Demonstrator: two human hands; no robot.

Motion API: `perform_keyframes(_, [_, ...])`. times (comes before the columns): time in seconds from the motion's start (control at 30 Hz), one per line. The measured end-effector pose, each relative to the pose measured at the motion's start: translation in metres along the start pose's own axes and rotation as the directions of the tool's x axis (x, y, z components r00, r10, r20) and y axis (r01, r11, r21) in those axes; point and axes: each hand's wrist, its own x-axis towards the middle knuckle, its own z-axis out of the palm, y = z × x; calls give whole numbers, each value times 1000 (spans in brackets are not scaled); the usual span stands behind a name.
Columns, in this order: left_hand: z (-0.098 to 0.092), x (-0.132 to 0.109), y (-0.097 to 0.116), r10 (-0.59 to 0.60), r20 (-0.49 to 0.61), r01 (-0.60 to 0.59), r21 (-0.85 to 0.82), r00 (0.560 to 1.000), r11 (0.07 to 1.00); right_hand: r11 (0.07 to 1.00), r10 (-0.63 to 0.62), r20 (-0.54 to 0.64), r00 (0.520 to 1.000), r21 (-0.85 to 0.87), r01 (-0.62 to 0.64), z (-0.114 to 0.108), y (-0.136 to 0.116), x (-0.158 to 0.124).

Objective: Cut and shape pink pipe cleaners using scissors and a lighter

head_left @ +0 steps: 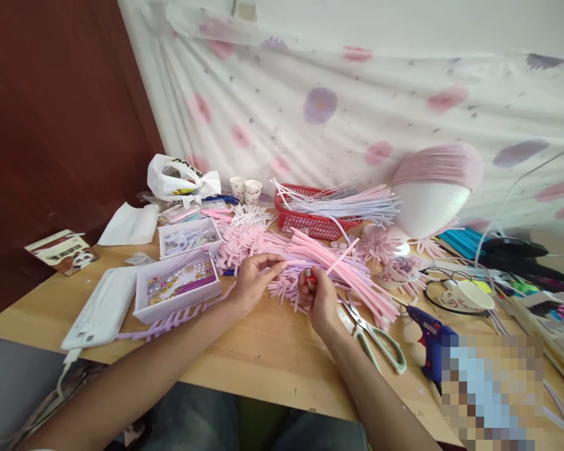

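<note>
My left hand (257, 282) is closed in a pinch, thumb and forefinger together on the end of a pink pipe cleaner (294, 262). Just to its right, my right hand (323, 302) is wrapped round a small red object with printed markings (311, 280); most of it is hidden by the fingers. A pink fuzzy stem (343, 255) slants up beside the right hand; whether that hand grips it, I cannot tell. Beyond both hands lies a thick bundle of pink pipe cleaners (352, 269), with lilac ones (286, 291) underneath. Scissors (373, 335) lie beside my right wrist.
At left stand white boxes of beads and trinkets (178, 285) and a white power bank (101, 307). Behind are a red basket (305, 222) of stems and paper cups (252, 191). A blue glue gun (432, 338), a cup (467, 295) and a foam head (432, 194) are at right.
</note>
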Motion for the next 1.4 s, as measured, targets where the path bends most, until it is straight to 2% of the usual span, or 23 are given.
perform_keyframes(0.1, [0,-1,1,-10,10,10,-2,1000,1000,999,52,18,999,17,-52,1,0,0])
perform_keyframes(0.27, [1,-2,2,-23,21,23,7,1000,1000,999,42,56,998,-5,-42,-1,1,2])
perform_keyframes(0.47, [2,-4,4,-24,26,24,-3,999,1000,999,-8,27,1000,-35,9,-1,0,0])
perform_keyframes(0.93, [1,-2,-3,-11,48,10,29,999,1000,999,51,22,998,10,-51,0,-3,-3])
perform_keyframes(1.4, [1,-3,1,-5,39,3,50,999,999,1000,-19,37,999,0,19,1,-5,-5])
